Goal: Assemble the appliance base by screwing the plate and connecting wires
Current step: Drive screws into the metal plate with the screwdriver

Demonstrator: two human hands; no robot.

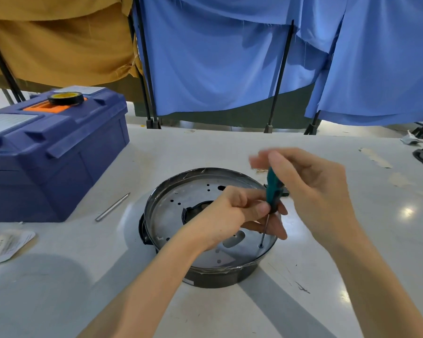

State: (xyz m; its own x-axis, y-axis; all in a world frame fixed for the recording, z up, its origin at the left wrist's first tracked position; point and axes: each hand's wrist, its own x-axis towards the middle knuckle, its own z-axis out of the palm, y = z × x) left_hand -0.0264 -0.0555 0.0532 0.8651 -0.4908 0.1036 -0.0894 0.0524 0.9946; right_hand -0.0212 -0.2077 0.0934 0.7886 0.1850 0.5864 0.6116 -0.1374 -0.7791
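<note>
Teal-handled screwdriver [274, 189] stands almost upright, its top leaning slightly right and its tip down in a hole [261, 245] near the front-right edge of the plate [181, 215]. The metal plate lies inside the black base [217, 276], which sits on the table [83, 276] straight ahead of the person. The left hand [227, 215] pinches the tool where handle meets shaft, thumb and fingers curled round it. The right hand [310, 181] grips the top of the handle; its fingertips are blurred, so I judge it is twisting. Whether a screw sits under the tip is too small to tell

The lean is the main worry. If the shaft is not in line with the hole, the tip may jump out, skate over the plate and jab the left fingers close beside it, or the screw may bite crooked. Neither hand holds the base, so a hard twist could turn or slide it on the glossy table. With the other holes apparently empty, the plate might creep off its alignment. Too much force at the end could strip the thread below. No wires show, so that part looks undone; any lying under the plate could get pinched

A blue toolbox [54, 152] with a tape roll [65, 98] on it stands at the left
</note>
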